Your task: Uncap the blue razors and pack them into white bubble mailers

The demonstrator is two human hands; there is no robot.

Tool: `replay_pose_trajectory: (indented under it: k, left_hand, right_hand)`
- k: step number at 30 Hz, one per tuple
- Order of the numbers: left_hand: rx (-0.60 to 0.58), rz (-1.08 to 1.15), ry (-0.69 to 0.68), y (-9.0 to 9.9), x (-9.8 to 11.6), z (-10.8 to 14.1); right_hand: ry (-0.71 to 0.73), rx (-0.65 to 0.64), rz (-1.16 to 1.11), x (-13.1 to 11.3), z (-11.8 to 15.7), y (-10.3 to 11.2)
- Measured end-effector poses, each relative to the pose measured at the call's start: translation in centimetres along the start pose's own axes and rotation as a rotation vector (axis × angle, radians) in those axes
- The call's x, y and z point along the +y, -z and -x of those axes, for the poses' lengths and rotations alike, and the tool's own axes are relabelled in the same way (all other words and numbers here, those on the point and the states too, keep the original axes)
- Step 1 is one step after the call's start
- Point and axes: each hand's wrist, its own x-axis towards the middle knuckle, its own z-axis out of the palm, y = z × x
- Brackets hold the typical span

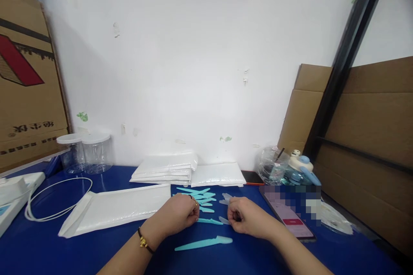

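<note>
My left hand [180,215] is closed on the handle end of a turquoise eyebrow razor [209,221], whose head points right. My right hand [250,217] is closed in a pinch on a clear plastic cap [223,220] at the razor's head. Whether the cap is fully around the blade I cannot tell. Nearer to me lies another turquoise razor [203,244], flat on the blue table [190,264]. Several more razors [203,197] lie in a loose pile behind my left hand. More clear caps [226,198] lie just beyond my right hand, partly hidden by it.
White padded mailers [164,169] are stacked by the wall, and one mailer [125,208] lies left of my hands. A phone [290,217] rests at right, near a clear cup [271,165]. Lidded jars [97,152], a white cable [58,218] and cardboard [371,137] edge the table.
</note>
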Motion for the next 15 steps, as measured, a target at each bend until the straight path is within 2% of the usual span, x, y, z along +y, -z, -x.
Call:
replay_pose_trajectory:
  k: [7,15]
  left_hand:
    - [-0.016,0.004,0.000,0.07,-0.27,0.04]
    - [0.006,-0.008,-0.028,-0.20,-0.29,-0.09]
  right_hand:
    - [0.004,-0.023,0.077,-0.53,0.33,0.78]
    - [0.050,-0.027,0.108,-0.21,0.22,0.30]
